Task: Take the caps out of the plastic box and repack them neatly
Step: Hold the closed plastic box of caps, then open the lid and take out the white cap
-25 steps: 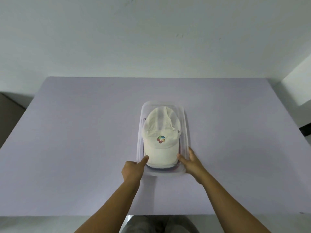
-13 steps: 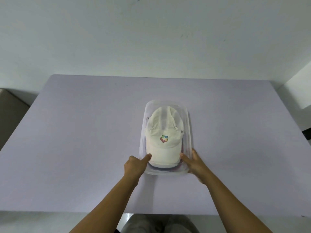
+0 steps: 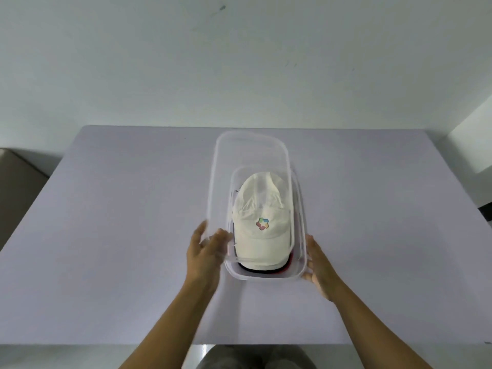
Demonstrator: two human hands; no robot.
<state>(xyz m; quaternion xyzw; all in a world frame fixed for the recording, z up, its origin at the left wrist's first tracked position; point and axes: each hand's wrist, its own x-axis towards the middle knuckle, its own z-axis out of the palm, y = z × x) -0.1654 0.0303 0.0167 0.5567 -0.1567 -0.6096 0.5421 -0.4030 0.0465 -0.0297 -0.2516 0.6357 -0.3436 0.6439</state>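
Lid [image 3: 251,155] now coming off, half a second ago it was sitting flat on plastic box [image 3: 266,274]. Left hand [image 3: 203,255] gripping lid's near-left edge, tilting it up toward desk's [image 3: 106,222] far edge, bit blurry. Right hand [image 3: 318,265] bracing box's near-right corner, fingers spread loosely against wall. White cap [image 3: 259,222] lying on top of darker caps inside box, mid-desk, brim facing near edge.
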